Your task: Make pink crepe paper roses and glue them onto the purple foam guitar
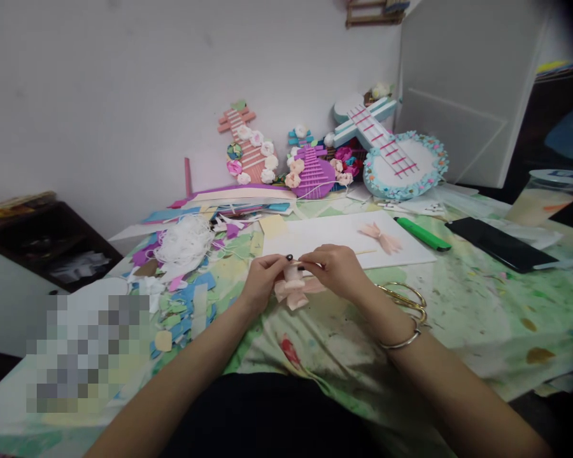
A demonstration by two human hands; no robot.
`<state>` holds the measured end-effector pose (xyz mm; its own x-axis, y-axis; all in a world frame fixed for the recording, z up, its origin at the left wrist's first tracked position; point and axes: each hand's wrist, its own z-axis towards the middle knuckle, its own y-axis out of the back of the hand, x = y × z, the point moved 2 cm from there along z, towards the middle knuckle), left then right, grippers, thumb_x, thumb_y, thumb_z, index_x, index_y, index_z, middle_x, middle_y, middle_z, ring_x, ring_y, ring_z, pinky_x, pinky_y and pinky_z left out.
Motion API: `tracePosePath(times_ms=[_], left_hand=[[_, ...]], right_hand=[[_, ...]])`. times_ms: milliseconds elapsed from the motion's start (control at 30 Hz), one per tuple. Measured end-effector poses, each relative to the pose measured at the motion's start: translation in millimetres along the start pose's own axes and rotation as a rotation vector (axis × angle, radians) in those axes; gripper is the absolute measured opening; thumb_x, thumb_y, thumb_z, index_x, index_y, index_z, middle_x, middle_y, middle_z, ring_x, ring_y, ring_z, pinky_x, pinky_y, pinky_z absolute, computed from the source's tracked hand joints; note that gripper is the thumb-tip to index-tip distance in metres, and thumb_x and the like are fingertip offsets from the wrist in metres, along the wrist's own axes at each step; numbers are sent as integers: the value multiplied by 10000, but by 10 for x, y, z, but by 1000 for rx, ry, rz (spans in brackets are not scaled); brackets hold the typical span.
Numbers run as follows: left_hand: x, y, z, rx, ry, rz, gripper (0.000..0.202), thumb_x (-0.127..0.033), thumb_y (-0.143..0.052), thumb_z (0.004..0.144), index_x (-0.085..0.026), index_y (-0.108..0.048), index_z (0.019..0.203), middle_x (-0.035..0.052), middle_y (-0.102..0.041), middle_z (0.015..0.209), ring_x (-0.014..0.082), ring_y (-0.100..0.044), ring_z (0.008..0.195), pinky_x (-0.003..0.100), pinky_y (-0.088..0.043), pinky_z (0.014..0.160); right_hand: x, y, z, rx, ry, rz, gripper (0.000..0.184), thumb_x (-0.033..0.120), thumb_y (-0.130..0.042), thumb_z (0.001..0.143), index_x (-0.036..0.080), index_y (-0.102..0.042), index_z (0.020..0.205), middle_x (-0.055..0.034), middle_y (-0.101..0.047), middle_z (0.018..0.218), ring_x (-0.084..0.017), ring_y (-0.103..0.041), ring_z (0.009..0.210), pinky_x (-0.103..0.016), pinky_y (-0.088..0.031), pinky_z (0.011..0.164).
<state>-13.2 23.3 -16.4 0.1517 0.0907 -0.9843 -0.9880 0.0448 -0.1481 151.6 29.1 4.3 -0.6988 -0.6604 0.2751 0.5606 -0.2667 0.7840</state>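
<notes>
My left hand (pixel 266 278) and my right hand (pixel 338 270) meet above the near edge of a white board or sheet (pixel 310 230). Between their pinched fingertips is a small piece of pale peach paper (pixel 293 272); its upper edge is partly covered by the fingers. Just below the hands lie more peach paper pieces (pixel 293 296), and I cannot tell whether they are joined to the held one. On the white sheet rests a peach paper bow (pixel 380 237), gathered at its middle. Gold-handled scissors (pixel 403 296) lie partly hidden under my right forearm.
Left of the hands are a tangle of white string (pixel 184 245) and blue and green paper scraps (pixel 184 318). On the right lie a green cutter (pixel 423 234), a black phone (pixel 501 243) and a lidded plastic cup (pixel 547 200). Decorated paper instruments (pixel 310 170) lean against the wall.
</notes>
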Motion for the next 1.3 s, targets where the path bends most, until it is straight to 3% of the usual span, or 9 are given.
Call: tracePosePath(times_ms=[333,800,1100,1300], left_hand=[[-19,18,7,-35,2,108,137,-252,-725,590,-132,-730,655,22,-674,612,113,-540,559,213,-391,532],[-66,7,4,4,-3,184,241,-302,-744,605,-116,-737,759,27,-692,633,106,-564,552,197,-407,522],[-109,5,-3,71,-166,412,216,-301,-660,684,-114,-732,762,51,-716,700,138,-605,615,224,-451,583],[-99,9,-2,77,-142,336,245,-329,-698,656,-115,-728,771,65,-725,741,163,-640,661,239,-492,605]], right_hand=[[23,19,-3,33,-34,-18,237,322,-514,883,220,-725,847,-40,-709,764,-148,-606,733,-237,-338,635],[53,53,-11,40,-64,-43,233,314,-487,879,239,-708,883,-22,-697,755,-150,-593,725,-253,-317,622],[57,60,-5,54,-96,-18,248,315,-485,860,204,-688,771,-15,-672,704,-131,-576,666,-257,-297,598],[62,70,-8,50,-103,-1,265,334,-482,861,195,-677,749,-18,-645,686,-129,-564,670,-255,-298,602]])
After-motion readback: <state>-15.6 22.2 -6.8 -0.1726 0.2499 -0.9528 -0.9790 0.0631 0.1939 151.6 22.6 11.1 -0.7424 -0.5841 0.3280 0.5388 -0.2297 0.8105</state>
